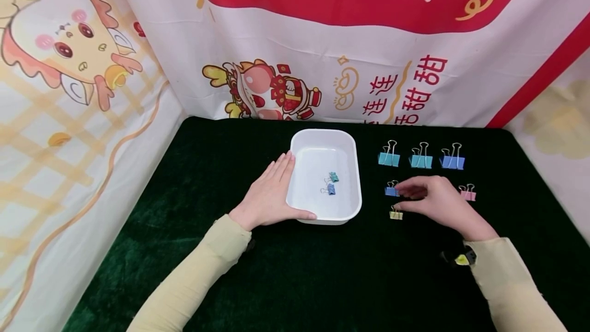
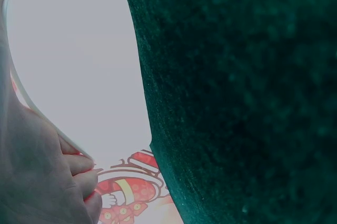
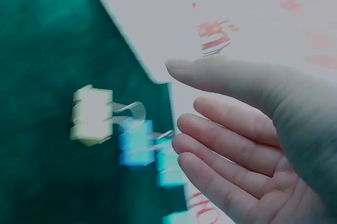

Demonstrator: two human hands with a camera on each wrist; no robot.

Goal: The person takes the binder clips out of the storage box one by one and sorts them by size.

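A white rectangular tray [image 1: 357, 183] holds two small binder clips, one teal [image 1: 334, 177] and one blue [image 1: 331, 189]. Along its left rim lies my left hand [image 1: 269, 193], fingers straight and thumb reaching across the near edge. My right hand [image 1: 435, 201] hovers over the small clips at the right, with a gap between thumb and fingers and nothing held. Just off its fingertips are a blue binder clip [image 1: 391, 191] and, nearer the thumb, a yellow binder clip [image 3: 93, 114]. On the hand's other side is a pink binder clip [image 1: 468, 195].
Behind the small clips stand three larger binder clips: a teal one [image 1: 389, 159], another teal one [image 1: 421, 162] and a blue one [image 1: 452, 162]. Dark green cloth [image 1: 341, 275] covers the table. A printed curtain [image 1: 276, 29] hangs along the back edge.
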